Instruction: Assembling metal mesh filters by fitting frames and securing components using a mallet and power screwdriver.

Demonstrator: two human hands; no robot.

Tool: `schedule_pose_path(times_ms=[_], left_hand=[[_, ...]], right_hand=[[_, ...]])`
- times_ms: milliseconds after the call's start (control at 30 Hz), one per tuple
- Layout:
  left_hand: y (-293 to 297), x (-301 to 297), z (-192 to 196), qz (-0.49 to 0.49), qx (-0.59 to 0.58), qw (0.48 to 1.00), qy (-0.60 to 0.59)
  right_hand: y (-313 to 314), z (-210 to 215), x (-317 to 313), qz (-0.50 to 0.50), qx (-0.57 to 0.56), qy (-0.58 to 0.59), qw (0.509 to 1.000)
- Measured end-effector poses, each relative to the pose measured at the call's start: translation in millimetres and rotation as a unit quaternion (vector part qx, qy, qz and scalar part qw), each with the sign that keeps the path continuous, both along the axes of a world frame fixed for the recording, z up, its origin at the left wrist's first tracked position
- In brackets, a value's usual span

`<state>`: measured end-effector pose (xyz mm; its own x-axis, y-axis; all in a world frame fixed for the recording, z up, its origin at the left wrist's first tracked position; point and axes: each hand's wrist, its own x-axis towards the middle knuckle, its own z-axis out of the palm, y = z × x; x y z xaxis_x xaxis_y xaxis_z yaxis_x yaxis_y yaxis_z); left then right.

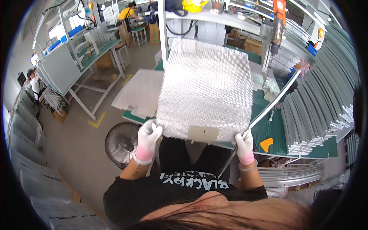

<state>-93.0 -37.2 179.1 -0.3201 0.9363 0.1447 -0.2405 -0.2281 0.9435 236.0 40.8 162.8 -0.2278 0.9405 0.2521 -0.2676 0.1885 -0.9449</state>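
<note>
Hair [245,217] nearest the lens, loose along the lower rim; just above it, black shirt [153,188]. Large pale lettering across the chest, upside down in view.

Left hand [148,140], white glove with pink cuff: grips mesh [207,84] at near left corner. Thumb and forefinger pinched together on the edge, other fingers curled in. Right hand [244,145], gloved alike: clamps near right corner, thumb uppermost. Fingers beneath partly hidden; cannot tell how far apart. Pale strip [276,99] slanting down to the same hand; cannot tell whether gripped or only touched.

Mesh silvery, roughly rectangular, held between both hands in front of the body, far part above green table [274,132]. At middle of near edge, beige plate [203,133], one small dark mark on it.

Markings elsewhere: orange drill [278,25] at upper right, pale print on the body, too small to make out. Dark container [218,7] on the shelf, block letters partly cut off. Right of the mesh, on the table, orange piece [266,145], plain. On the floor, left of the legs, round fan [122,145].
</note>
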Motion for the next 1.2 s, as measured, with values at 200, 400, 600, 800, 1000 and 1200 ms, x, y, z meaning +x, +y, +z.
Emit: schedule_pose_path(times_ms=[200, 400, 600, 800, 1000, 1200], left_hand=[[37.8, -15.2, 33.9, 0.015, 0.173, 0.970, 0.171], [142.8, -18.6, 71.3, -0.048, 0.190, 0.964, 0.180], [142.4, 22.6, 57.5, 0.042, 0.223, 0.967, 0.120], [160.2, 10.8, 30.1, 0.000, 0.200, 0.972, 0.124], [156.0, 0.0, -73.3, 0.005, 0.084, 0.959, 0.269], [154.5, -20.2, -41.5, -0.206, 0.087, 0.941, 0.254]], right_hand=[[18.8, 60.8, -19.7, -0.128, 0.211, -0.056, 0.967], [72.8, 99.2, -20.5, -0.225, 0.226, -0.049, 0.946], [93.2, 64.2, -22.9, -0.408, 0.246, -0.104, 0.873], [114.8, 45.5, -8.1, -0.320, 0.282, -0.091, 0.900], [106.1, -46.1, -4.8, -0.236, 0.192, -0.201, 0.931], [92.7, -3.7, 5.3, -0.121, 0.224, -0.104, 0.961]])
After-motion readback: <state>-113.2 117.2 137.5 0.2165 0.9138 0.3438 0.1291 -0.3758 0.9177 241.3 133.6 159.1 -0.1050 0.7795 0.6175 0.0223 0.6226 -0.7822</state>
